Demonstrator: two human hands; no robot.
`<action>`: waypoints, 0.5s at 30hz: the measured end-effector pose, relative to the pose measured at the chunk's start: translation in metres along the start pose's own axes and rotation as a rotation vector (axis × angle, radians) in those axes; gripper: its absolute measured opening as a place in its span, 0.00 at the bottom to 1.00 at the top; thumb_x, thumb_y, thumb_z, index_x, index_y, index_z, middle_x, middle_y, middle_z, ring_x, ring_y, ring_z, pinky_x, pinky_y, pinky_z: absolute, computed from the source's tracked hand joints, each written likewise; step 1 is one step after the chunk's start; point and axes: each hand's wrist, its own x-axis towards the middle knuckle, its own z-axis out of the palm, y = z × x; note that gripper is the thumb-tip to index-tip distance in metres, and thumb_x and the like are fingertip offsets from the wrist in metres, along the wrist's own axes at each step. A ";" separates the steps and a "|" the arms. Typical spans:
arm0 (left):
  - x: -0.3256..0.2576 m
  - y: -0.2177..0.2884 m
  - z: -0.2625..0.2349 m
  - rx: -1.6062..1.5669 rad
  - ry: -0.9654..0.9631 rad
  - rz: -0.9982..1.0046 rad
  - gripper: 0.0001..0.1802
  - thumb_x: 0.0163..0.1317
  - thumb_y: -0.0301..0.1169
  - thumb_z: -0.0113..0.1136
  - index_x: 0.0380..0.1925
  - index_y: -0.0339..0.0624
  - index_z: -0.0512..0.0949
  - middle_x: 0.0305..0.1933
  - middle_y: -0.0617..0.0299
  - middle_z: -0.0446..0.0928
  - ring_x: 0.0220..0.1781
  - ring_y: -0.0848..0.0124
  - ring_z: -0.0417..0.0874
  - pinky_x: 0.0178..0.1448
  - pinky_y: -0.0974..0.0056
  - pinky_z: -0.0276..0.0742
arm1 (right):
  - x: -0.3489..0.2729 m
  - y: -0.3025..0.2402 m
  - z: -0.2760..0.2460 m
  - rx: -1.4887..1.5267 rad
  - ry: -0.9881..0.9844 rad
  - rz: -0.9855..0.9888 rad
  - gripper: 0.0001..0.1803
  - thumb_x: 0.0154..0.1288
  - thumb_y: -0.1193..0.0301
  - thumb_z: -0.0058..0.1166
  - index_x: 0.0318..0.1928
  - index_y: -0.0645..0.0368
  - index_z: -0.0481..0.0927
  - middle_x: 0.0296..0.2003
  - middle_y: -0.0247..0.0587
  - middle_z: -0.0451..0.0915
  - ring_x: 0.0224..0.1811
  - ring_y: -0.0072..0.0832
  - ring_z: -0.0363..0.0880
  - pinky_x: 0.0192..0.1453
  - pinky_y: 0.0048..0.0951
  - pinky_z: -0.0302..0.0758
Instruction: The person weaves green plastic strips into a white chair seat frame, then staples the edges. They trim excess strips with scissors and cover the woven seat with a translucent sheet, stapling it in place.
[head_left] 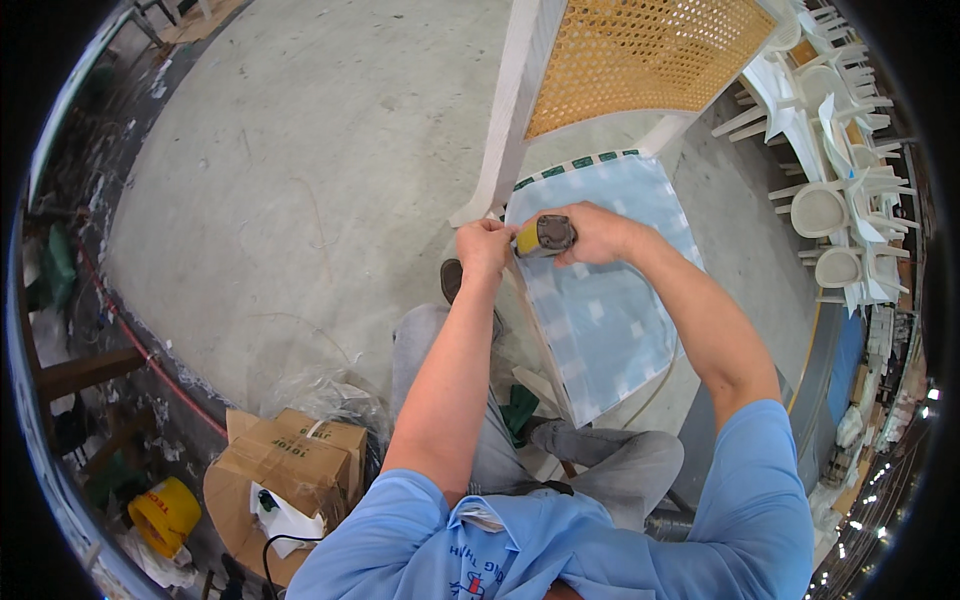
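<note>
A pale wooden chair frame [507,110] with a woven cane back [640,65] stands in front of me. Light blue sheeting with white patches [610,310] covers its seat, and dark green strips [581,162] show along the seat's rear edge. My right hand [597,236] is wrapped around a yellow and black power tool, which looks like a staple gun [546,236]. The tool's nose meets the left side of the seat near the back post. Beside that nose, my left hand [482,247] is closed in a pinch at the seat edge. What its fingers hold is hidden.
Several stacked white chair frames [825,190] stand at the right. An opened cardboard box [290,465] with clear plastic wrap [335,400] lies at lower left, near a yellow bucket [165,512]. A red hose [140,345] runs along the left floor edge. My bent legs flank the seat's near end.
</note>
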 end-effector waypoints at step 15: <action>-0.001 0.003 0.002 -0.251 0.039 -0.038 0.09 0.58 0.26 0.70 0.35 0.30 0.84 0.34 0.60 0.84 0.34 0.73 0.80 0.41 0.66 0.75 | -0.084 0.125 0.011 1.031 0.096 0.444 0.28 0.58 0.61 0.75 0.54 0.59 0.78 0.40 0.39 0.82 0.26 0.26 0.80 0.28 0.30 0.77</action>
